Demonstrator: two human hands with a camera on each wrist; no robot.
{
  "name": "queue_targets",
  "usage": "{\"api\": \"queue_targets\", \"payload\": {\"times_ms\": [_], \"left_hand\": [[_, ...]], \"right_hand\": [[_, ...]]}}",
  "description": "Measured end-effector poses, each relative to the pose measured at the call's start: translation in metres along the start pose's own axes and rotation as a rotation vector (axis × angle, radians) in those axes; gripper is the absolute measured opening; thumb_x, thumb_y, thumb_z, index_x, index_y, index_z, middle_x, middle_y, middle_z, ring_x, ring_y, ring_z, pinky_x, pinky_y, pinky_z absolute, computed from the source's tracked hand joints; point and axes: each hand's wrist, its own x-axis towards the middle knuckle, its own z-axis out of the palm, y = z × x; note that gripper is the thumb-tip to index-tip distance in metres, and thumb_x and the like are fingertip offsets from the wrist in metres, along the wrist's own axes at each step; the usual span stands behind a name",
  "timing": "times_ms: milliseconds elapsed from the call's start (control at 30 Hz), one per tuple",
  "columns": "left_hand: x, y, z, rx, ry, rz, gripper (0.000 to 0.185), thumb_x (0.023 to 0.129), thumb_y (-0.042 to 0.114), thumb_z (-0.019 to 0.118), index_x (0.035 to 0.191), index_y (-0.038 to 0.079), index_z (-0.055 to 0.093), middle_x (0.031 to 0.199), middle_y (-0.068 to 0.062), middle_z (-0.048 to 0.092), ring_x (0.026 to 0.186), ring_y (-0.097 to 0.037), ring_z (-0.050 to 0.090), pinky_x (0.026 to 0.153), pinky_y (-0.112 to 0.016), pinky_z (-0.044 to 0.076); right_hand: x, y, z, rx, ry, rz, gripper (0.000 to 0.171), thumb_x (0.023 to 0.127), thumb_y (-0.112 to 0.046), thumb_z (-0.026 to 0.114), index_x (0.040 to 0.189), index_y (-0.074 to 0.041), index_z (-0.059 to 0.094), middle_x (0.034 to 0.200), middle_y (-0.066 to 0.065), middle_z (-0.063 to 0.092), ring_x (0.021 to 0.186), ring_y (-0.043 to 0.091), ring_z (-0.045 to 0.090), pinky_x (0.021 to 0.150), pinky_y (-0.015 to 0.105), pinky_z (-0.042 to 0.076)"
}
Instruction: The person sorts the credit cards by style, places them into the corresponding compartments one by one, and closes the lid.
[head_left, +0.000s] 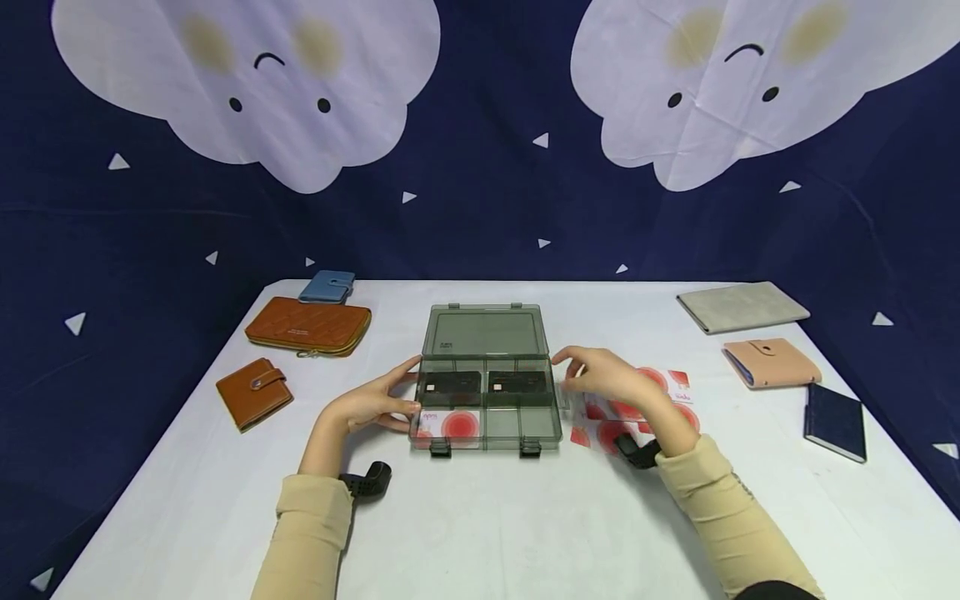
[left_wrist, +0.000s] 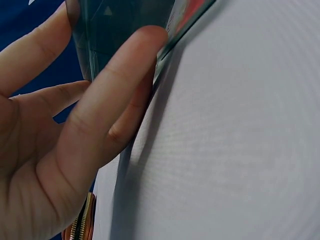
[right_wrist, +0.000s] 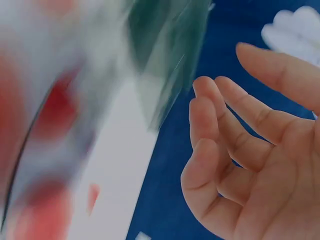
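Observation:
A translucent grey-green plastic case (head_left: 500, 429) lies on the white table with its lid (head_left: 486, 332) raised at the back. Two black cards, a left one (head_left: 452, 383) and a right one (head_left: 517, 382), lie in its rear compartments. In the front left compartment sits a red-and-white card (head_left: 450, 423). My left hand (head_left: 367, 406) spreads along the case's left side, its fingertips touching the edge. Just off the right side, my right hand (head_left: 603, 375) hovers with loosely bent fingers and nothing in them. Several red-and-white cards (head_left: 600, 433) lie under the right wrist.
At the left are a blue wallet (head_left: 327, 287), a brown zip wallet (head_left: 307, 325) and a brown snap wallet (head_left: 253, 393). On the right lie a grey wallet (head_left: 742, 307), a pink-tan wallet (head_left: 772, 363) and a dark blue notebook (head_left: 835, 422). A dark blue cloth hangs behind the table.

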Motion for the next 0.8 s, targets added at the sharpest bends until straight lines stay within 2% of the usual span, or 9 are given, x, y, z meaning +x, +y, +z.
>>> {"api": "queue_targets", "payload": {"times_ms": [133,300,500,800], "left_hand": [[0.0,0.001,0.001,-0.004,0.005,-0.003,0.088,0.087,0.001,0.06,0.15,0.02,0.001,0.151,-0.022,0.002,0.089,-0.02,0.059,0.075,-0.039,0.055],[-0.001,0.001,0.001,-0.003,0.007,-0.003,0.089,0.087,0.001,0.06,0.15,0.02,0.001,0.151,-0.022,0.002,0.089,-0.02,0.059,0.075,-0.039,0.056],[-0.001,0.0,0.002,-0.002,0.009,0.0,0.088,0.087,0.0,0.059,0.15,0.019,0.001,0.151,-0.023,0.002,0.089,-0.02,0.058,0.075,-0.04,0.055],[0.0,0.0,0.002,0.0,0.008,0.002,0.088,0.088,0.001,0.059,0.15,0.019,0.001,0.151,-0.023,0.002,0.089,-0.02,0.058,0.075,-0.04,0.055]], "right_hand": [[-0.009,0.03,-0.01,-0.043,0.013,0.043,0.038,0.077,-0.008,0.069,0.111,0.001,0.057,0.091,0.013,0.061,0.082,0.023,0.055,0.072,0.036,0.046],[-0.02,0.054,-0.014,-0.106,-0.032,0.087,0.046,0.065,-0.007,0.078,0.105,0.0,0.057,0.09,0.014,0.056,0.083,0.026,0.052,0.072,0.037,0.045],[-0.03,0.063,-0.016,-0.251,-0.087,0.169,0.054,0.055,-0.009,0.085,0.099,-0.009,0.054,0.095,0.015,0.047,0.09,0.034,0.046,0.072,0.045,0.044],[-0.022,0.069,-0.021,-0.25,-0.106,0.211,0.05,0.052,-0.01,0.085,0.088,-0.012,0.051,0.088,0.01,0.043,0.087,0.031,0.042,0.066,0.039,0.039]]}}
